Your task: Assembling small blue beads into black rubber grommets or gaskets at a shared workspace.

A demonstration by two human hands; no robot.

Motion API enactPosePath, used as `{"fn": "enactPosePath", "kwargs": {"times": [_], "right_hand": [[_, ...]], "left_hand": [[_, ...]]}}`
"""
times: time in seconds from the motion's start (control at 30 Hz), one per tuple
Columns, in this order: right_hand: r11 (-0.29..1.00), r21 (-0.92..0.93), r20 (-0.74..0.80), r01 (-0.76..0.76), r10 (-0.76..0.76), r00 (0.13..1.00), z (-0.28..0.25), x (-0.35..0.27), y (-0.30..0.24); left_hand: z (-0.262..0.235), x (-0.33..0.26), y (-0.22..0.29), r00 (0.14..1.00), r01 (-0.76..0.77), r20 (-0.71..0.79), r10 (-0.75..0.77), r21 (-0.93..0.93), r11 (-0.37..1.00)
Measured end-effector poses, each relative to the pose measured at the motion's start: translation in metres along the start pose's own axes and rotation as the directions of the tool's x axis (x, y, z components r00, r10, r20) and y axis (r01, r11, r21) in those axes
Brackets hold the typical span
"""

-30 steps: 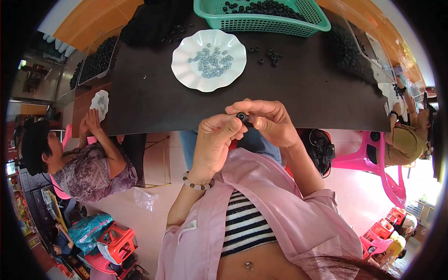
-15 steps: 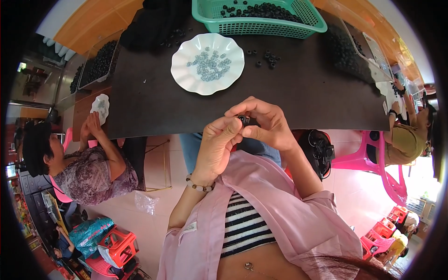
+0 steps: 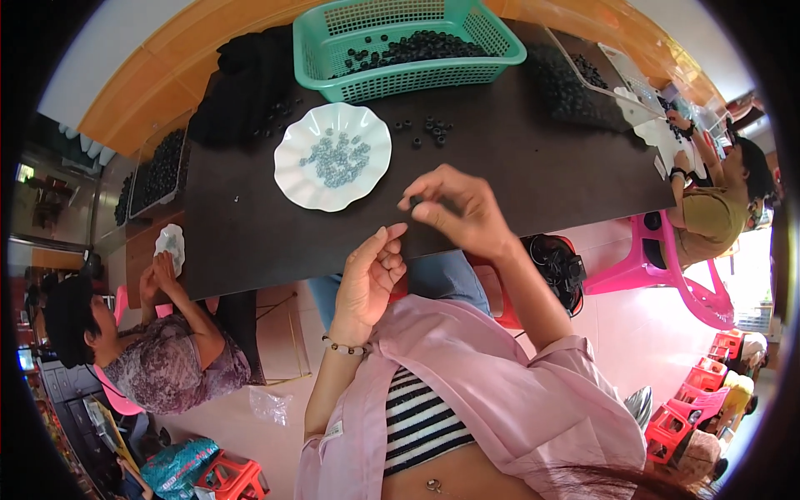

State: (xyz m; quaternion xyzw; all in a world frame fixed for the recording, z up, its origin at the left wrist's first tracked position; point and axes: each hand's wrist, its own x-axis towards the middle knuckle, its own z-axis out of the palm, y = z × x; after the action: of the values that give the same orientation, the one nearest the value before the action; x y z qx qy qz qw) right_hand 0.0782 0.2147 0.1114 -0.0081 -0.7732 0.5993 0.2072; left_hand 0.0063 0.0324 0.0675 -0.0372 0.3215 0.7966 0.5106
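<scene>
Between the thumb and fingertips of my right hand (image 3: pixel 462 212) is a small round black part (image 3: pixel 416 201), held just over the table's near edge. Lower and to its left, my left hand (image 3: pixel 368 279) is closed, with thumb and forefinger tips pressed together; whether anything tiny is between them I cannot make out. A white scalloped plate (image 3: pixel 287 171) lies beyond my hands, with many small clear bluish pieces (image 3: pixel 340 162) on it. Several loose black parts (image 3: pixel 437 129) lie to the right of that plate.
A green perforated basket (image 3: pixel 408 83) of black parts stands at the back of the dark table (image 3: pixel 250 242). Dark cloth (image 3: pixel 250 79) lies at the back left, a clear bin (image 3: pixel 583 100) at the back right. Co-workers sit left (image 3: pixel 171 358) and right (image 3: pixel 708 225).
My hands have come apart. The right one has lifted away with the black part, while the left stays lower with fingertips together. The whole view has shifted, bringing more of the basket into sight.
</scene>
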Motion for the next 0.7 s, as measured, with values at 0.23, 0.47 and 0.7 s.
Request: {"fn": "enactPosePath", "kwargs": {"times": [0.23, 0.47, 0.7], "right_hand": [[0.827, -0.557, -0.435, -0.078, -0.211, 0.875, -0.131, 0.053, -0.028], [0.100, -0.831, -0.542, -0.548, -0.369, 0.755, -0.287, 0.084, -0.017], [0.451, -0.838, -0.500, -0.307, -0.409, 0.763, -0.215, 0.070, -0.015]], "left_hand": [[-0.007, -0.003, 0.001, 0.999, -0.044, 0.007, 0.044, 0.032, 0.999], [-0.007, 0.001, -0.006, 0.997, -0.071, 0.021, 0.069, 0.083, 0.994], [-0.008, 0.000, -0.007, 0.997, -0.077, 0.031, 0.074, 0.099, 0.992]]}}
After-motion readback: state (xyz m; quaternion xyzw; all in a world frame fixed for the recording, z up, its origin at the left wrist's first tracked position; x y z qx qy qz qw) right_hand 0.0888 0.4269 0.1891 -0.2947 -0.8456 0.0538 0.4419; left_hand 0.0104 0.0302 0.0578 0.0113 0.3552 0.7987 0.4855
